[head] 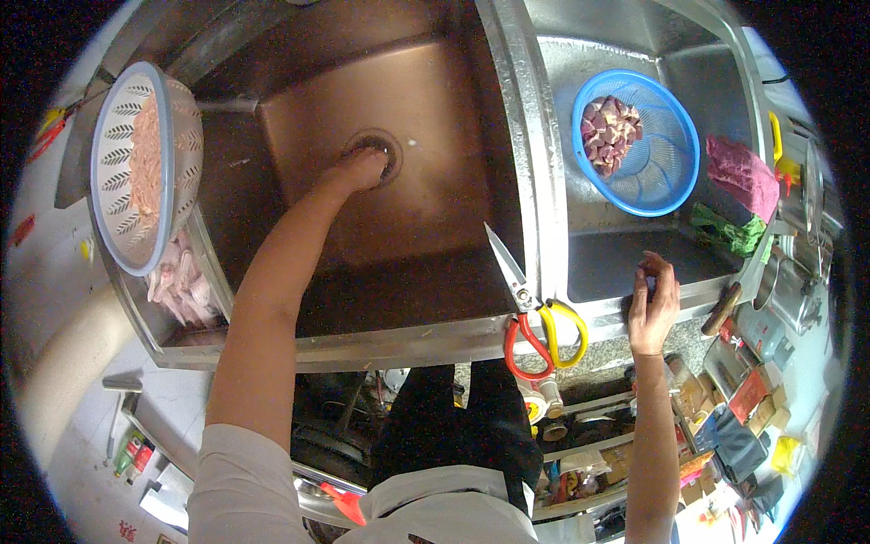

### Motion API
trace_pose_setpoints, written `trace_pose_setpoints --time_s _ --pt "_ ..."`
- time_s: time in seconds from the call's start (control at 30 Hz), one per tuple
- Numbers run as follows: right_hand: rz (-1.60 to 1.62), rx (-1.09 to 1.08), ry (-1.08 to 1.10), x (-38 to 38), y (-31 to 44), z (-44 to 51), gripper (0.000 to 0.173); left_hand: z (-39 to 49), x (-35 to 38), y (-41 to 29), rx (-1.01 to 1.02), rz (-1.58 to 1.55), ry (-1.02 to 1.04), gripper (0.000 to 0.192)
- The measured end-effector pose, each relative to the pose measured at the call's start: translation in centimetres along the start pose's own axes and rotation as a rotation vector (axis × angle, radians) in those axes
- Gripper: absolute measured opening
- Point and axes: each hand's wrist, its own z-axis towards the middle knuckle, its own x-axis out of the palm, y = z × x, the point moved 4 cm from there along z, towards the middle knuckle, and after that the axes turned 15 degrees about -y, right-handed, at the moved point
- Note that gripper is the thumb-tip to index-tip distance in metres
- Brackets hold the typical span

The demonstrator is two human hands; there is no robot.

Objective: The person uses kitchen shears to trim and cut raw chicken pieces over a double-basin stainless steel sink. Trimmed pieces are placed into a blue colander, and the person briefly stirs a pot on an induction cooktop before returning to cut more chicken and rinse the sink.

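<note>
My left hand (367, 168) reaches down to the round drain (395, 153) in the floor of a large steel sink (435, 224). Its fingertips are hidden in the drain opening, so what they hold cannot be seen. Over the front rim of the smaller sink basin (615, 255), my right hand (654, 302) hangs with loosely curled fingers and nothing visible in it. Scissors (522, 296) with one red and one yellow handle lie across the front rim between the basins, their blades pointing over the large sink. Inside the smaller basin, a blue mesh basket (663, 163) holds dark red meat pieces (608, 132).
At the left, a white perforated basket (183, 136) of pale meat (144, 156) stands above a compartment with more raw pieces (183, 282). A pink cloth (741, 177) and a green cloth (731, 230) hang at the right wall. A wooden handle (722, 309) lies near the right front corner.
</note>
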Motion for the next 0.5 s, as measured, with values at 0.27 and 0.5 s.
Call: trace_pose_setpoints --time_s 0.27,0.5 --pt "-0.014 -0.013 -0.001 0.0 0.2 0.1 0.023 0.0 0.6 0.6 -0.019 -0.06 0.016 0.027" --pt "-0.008 0.011 0.01 -0.1 0.3 0.2 0.023 0.2 2.2 1.3 0.146 0.012 -0.097 0.019"
